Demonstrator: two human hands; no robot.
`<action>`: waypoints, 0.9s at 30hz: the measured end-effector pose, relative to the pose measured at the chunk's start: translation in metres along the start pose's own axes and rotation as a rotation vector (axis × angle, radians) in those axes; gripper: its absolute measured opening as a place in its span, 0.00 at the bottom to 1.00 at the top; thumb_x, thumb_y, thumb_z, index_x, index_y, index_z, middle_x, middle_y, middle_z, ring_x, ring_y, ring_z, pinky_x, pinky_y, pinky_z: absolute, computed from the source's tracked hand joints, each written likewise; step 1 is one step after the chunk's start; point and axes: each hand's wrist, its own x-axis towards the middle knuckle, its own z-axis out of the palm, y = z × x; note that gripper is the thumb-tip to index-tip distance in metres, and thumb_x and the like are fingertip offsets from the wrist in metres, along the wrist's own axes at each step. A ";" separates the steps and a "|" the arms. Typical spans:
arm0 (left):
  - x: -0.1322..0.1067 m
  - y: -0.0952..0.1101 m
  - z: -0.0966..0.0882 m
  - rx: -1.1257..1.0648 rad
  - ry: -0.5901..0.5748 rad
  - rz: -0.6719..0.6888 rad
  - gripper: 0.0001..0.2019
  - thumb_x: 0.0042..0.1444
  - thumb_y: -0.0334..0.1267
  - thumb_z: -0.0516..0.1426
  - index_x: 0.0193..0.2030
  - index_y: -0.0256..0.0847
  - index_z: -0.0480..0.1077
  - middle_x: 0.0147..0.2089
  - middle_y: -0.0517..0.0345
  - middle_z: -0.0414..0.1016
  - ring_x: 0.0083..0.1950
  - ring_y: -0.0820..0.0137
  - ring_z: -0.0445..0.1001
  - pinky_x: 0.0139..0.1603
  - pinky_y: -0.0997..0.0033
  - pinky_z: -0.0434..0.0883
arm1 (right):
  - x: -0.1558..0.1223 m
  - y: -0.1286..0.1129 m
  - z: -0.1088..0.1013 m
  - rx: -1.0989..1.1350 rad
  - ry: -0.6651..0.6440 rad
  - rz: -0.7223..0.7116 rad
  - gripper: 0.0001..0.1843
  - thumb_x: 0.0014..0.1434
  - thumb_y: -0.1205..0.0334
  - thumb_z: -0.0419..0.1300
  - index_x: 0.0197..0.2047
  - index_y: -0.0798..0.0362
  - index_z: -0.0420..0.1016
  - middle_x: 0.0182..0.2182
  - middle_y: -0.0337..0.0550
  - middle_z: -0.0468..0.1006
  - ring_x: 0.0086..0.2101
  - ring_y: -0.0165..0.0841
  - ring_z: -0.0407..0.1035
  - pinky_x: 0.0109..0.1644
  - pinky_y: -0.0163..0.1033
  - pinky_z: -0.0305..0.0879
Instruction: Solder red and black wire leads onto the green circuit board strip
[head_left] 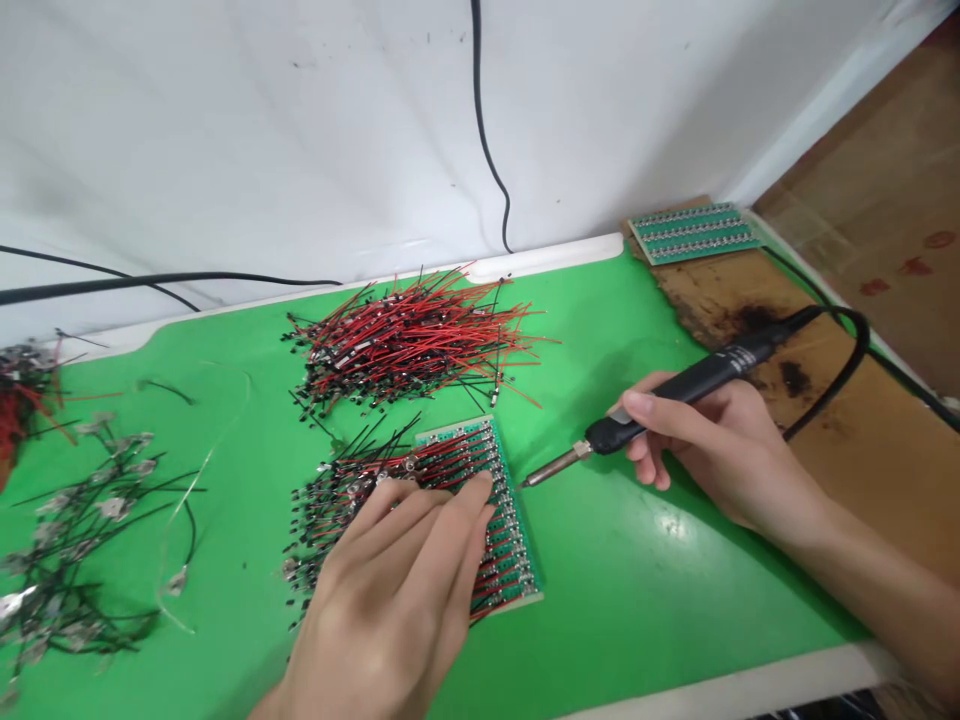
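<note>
Green matting point(622, 590) covers the bench beneath both hands. The left hand point(390, 600) lies palm down, fingers straight and close together, gripping nothing. They press flat on a row of red and black leads point(352, 490) that run onto a small green circuit board point(514, 550). The board sits under and just beyond that hand's fingertips, with a column of solder joints along the side nearest the other hand.

The right hand point(720, 450) is closed around a black soldering iron point(679, 390), thumb on top and fingers curled beneath, like holding a pen. The iron slants down towards the left hand. Its metal tip point(544, 472) hangs just beside the board's upper right corner; whether it touches the board I cannot tell. The iron's black cord point(847, 370) loops away behind the right wrist over a scorched brown panel point(817, 440).

Beyond the left fingertips, clear of them, lies a loose heap of red and black wires point(409, 340). Far out to the left of the left hand, thin dark wire pieces point(82, 540) with small metal tags are scattered on the matting. Beyond the right hand, at the bench's far edge, rests a set of green boards point(694, 232). A black cable point(484, 130) hangs down the white wall point(300, 130) behind.
</note>
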 end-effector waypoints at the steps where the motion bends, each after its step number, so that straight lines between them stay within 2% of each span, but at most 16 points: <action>1: 0.000 0.000 0.000 -0.007 0.006 -0.007 0.11 0.72 0.23 0.59 0.58 0.35 0.74 0.41 0.60 0.85 0.37 0.73 0.81 0.51 0.66 0.75 | 0.000 0.000 0.000 0.001 0.003 0.004 0.22 0.51 0.43 0.84 0.27 0.54 0.87 0.20 0.43 0.81 0.17 0.33 0.75 0.18 0.31 0.72; 9: -0.002 -0.001 0.002 -0.022 0.037 -0.009 0.13 0.71 0.22 0.60 0.59 0.36 0.74 0.43 0.61 0.87 0.38 0.74 0.81 0.51 0.66 0.76 | -0.001 0.001 0.000 -0.008 0.028 0.002 0.22 0.51 0.43 0.84 0.27 0.54 0.87 0.20 0.44 0.81 0.18 0.34 0.75 0.18 0.33 0.71; 14: -0.001 -0.002 0.005 -0.028 0.046 0.001 0.13 0.71 0.22 0.59 0.59 0.35 0.74 0.41 0.60 0.86 0.36 0.73 0.82 0.47 0.66 0.78 | -0.001 0.003 -0.001 -0.007 0.020 -0.004 0.22 0.52 0.44 0.84 0.27 0.53 0.86 0.20 0.44 0.81 0.18 0.34 0.75 0.18 0.33 0.70; 16: -0.001 0.001 0.002 -0.022 0.022 0.015 0.13 0.71 0.22 0.58 0.58 0.34 0.74 0.41 0.58 0.86 0.36 0.72 0.82 0.47 0.66 0.78 | -0.001 0.004 -0.002 -0.003 0.017 -0.007 0.21 0.51 0.45 0.84 0.27 0.53 0.87 0.20 0.44 0.81 0.18 0.35 0.75 0.19 0.34 0.71; 19: -0.002 0.000 -0.014 -0.001 0.001 0.021 0.13 0.73 0.23 0.57 0.60 0.34 0.75 0.45 0.56 0.86 0.43 0.71 0.84 0.52 0.67 0.79 | -0.001 0.005 -0.002 -0.001 0.013 -0.016 0.21 0.53 0.44 0.83 0.28 0.53 0.87 0.20 0.45 0.81 0.17 0.35 0.74 0.18 0.35 0.71; 21: -0.002 -0.012 -0.029 0.049 0.053 -0.020 0.13 0.72 0.24 0.59 0.60 0.36 0.76 0.49 0.56 0.86 0.47 0.72 0.84 0.57 0.70 0.78 | -0.001 0.006 -0.002 0.000 0.011 -0.023 0.22 0.54 0.44 0.83 0.29 0.53 0.87 0.20 0.45 0.81 0.17 0.35 0.74 0.18 0.35 0.70; 23: -0.002 -0.036 -0.045 0.180 0.103 -0.059 0.14 0.71 0.23 0.59 0.59 0.38 0.77 0.50 0.56 0.84 0.47 0.72 0.82 0.56 0.71 0.77 | -0.001 0.007 -0.003 -0.001 -0.001 -0.027 0.22 0.55 0.44 0.82 0.29 0.54 0.86 0.20 0.44 0.81 0.18 0.34 0.74 0.19 0.35 0.71; 25: -0.003 -0.066 -0.056 0.328 0.005 0.040 0.12 0.72 0.27 0.58 0.58 0.41 0.78 0.54 0.51 0.82 0.49 0.67 0.80 0.51 0.66 0.77 | -0.001 0.008 -0.003 -0.001 -0.008 -0.031 0.22 0.55 0.43 0.82 0.29 0.53 0.86 0.20 0.43 0.81 0.18 0.33 0.74 0.20 0.34 0.72; 27: -0.003 -0.094 -0.062 0.334 -0.078 0.067 0.14 0.73 0.28 0.54 0.55 0.43 0.79 0.50 0.51 0.80 0.46 0.63 0.78 0.43 0.64 0.75 | 0.000 0.009 -0.004 0.001 -0.018 -0.035 0.23 0.55 0.42 0.82 0.29 0.53 0.86 0.20 0.43 0.81 0.18 0.32 0.74 0.19 0.33 0.71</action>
